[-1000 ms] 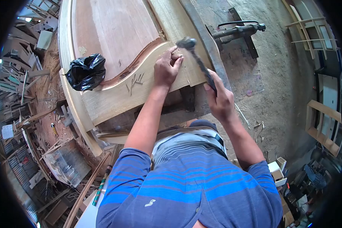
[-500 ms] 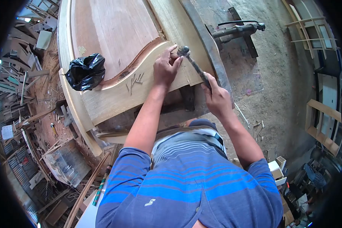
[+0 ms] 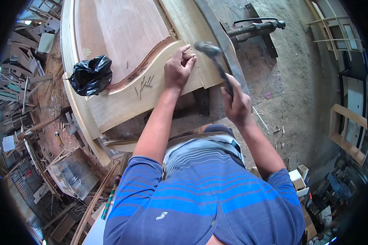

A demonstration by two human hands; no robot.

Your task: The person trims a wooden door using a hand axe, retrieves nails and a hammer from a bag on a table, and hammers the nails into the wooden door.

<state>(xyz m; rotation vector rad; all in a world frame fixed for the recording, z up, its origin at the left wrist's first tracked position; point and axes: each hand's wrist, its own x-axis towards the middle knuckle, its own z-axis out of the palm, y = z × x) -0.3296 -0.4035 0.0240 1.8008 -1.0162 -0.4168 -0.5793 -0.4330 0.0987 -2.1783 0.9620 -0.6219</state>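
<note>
My right hand (image 3: 238, 102) is wrapped round the handle of a hammer (image 3: 208, 49), whose head is blurred and raised beside my left hand. The fingers of my left hand (image 3: 178, 69) are pinched together over the curved wooden rail (image 3: 126, 107) of a panelled wooden piece; what they hold is too small to make out. Several nails (image 3: 144, 85) lie loose on the rail, left of that hand. A crumpled black plastic bag (image 3: 91, 75) rests at the left, across the rail and the inset panel (image 3: 122, 32).
Beyond the bench's right edge (image 3: 229, 53) a metal clamp (image 3: 255, 32) sticks out. Wood scraps (image 3: 18, 87) are piled on the floor at the left. Wooden frames (image 3: 347, 134) stand at the far right. A green-striped rod (image 3: 109, 200) lies at lower left.
The hammer came down close to my left fingertips and has risen again, back to the right. My left hand has stayed nearly in place. The view has shifted slightly.
</note>
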